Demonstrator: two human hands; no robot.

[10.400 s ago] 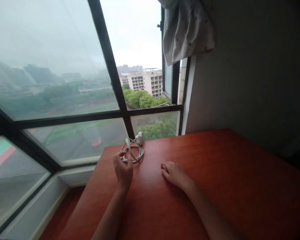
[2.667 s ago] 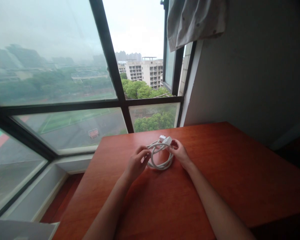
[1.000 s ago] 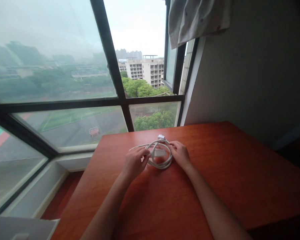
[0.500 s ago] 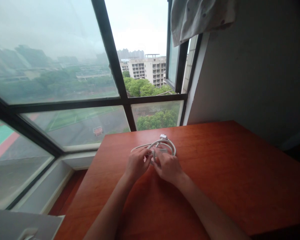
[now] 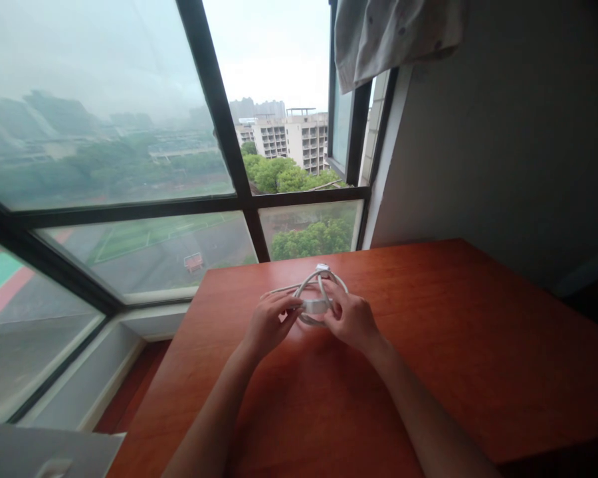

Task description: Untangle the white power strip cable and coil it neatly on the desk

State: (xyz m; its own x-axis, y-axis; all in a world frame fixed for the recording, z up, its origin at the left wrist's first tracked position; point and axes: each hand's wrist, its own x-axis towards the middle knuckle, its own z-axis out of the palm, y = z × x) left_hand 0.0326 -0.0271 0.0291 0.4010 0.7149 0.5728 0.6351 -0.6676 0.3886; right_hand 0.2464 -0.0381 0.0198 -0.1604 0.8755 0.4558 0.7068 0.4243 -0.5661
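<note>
A looped white cable [image 5: 306, 281] lies near the table's far edge, between my two hands. At its far side sits a white plug-like end [image 5: 322, 267]. Within the loops is a small white block [image 5: 315, 306]; its exact kind is unclear. My left hand [image 5: 270, 324] is closed, thumb and fingers pinching the cable at the block's left end. On the right, my right hand [image 5: 351, 318] curls its fingers around a strand of the cable, beside the block's right end. Its fingertips are partly hidden behind the loops.
The reddish-brown wooden table [image 5: 458, 332] carries the cable. Dark-framed windows [image 5: 119, 211] rise behind and to the left, one pane swung open beneath a hanging cloth [image 5: 398, 40]. A grey wall [image 5: 503, 146] stands to the right. At the lower left is a pale panel [image 5: 80, 445].
My hands have spread apart, the right one moving rightward with a strand of cable. The white block between them now shows more plainly, and the loops have changed shape.
</note>
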